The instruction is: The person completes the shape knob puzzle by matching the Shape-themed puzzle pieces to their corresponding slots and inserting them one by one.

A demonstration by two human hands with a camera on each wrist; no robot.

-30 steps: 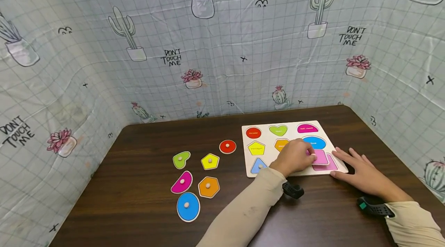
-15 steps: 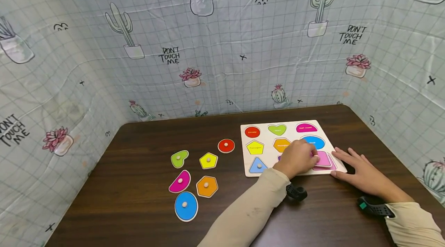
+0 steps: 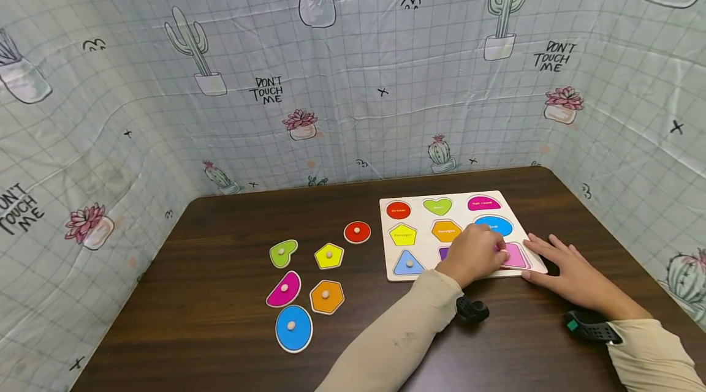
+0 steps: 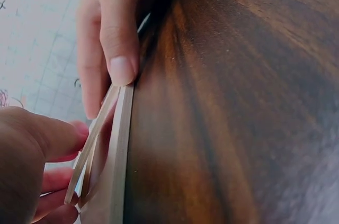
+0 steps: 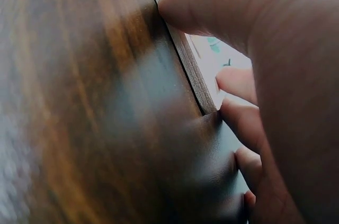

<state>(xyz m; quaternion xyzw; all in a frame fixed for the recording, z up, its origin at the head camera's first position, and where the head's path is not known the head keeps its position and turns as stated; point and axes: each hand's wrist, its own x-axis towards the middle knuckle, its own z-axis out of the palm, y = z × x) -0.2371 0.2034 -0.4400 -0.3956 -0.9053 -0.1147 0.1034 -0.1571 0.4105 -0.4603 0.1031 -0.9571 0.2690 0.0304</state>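
My left hand pinches the knob of a pink square puzzle piece over the lower right of the shape board. In the left wrist view the piece leans at a slant over its recess, one edge down near the other hand's thumb. My right hand lies with straight, spread fingers at the board's right corner, its thumb against the near edge. A blue triangle piece sits in the board's lower left. The left hand partly covers a purple shape and the blue oval slot.
Left of the board lie knobbed pieces: a red circle, yellow pentagon, green heart, magenta half round, orange hexagon and blue oval. A cactus-print curtain encloses the dark wooden table.
The left hand has shifted slightly to the right with the pink square, which now covers more of its pink recess. The right hand has stayed at the board's corner.
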